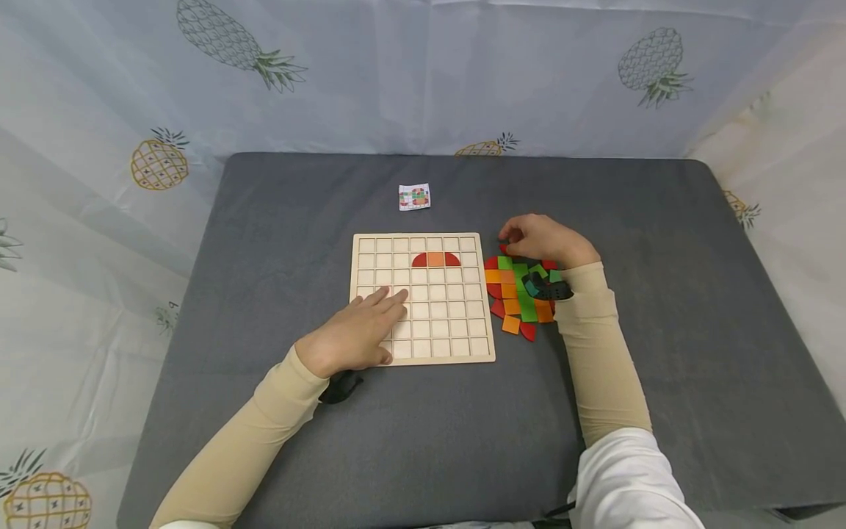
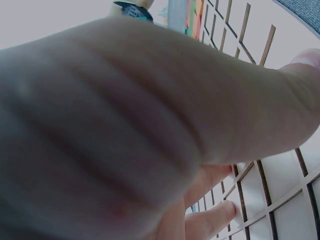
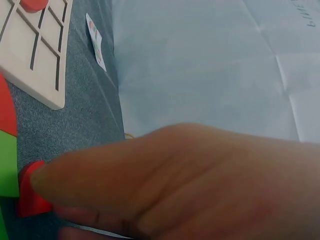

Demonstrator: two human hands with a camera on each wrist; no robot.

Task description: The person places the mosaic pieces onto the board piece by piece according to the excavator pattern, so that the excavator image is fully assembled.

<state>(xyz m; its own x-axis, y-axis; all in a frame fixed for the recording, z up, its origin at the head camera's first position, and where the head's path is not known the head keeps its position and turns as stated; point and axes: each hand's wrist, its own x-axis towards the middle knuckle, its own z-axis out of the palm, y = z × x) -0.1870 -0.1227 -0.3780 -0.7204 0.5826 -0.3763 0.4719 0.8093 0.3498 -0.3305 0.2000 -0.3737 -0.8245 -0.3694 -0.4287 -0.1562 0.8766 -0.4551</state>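
Note:
A pale wooden grid board [image 1: 439, 312] lies on the grey table. In its upper part an orange square [image 1: 435, 258] sits between two red quarter-round pieces. My left hand [image 1: 353, 330] rests on the board's lower left with fingers spread; its thumb hides much of the left wrist view. Right of the board, my right hand [image 1: 545, 239] is over the far edge of a pile of loose pieces [image 1: 526, 301]. Its thumb and fingers pinch a red piece [image 3: 31, 192], partly hidden by the thumb, beside a green piece [image 3: 7, 165].
Beyond the board lies a small printed card [image 1: 414, 197] with a coloured pattern. The pile holds several red, orange and green pieces close against the board's right edge. A pineapple-print curtain [image 1: 423, 81] hangs behind the table.

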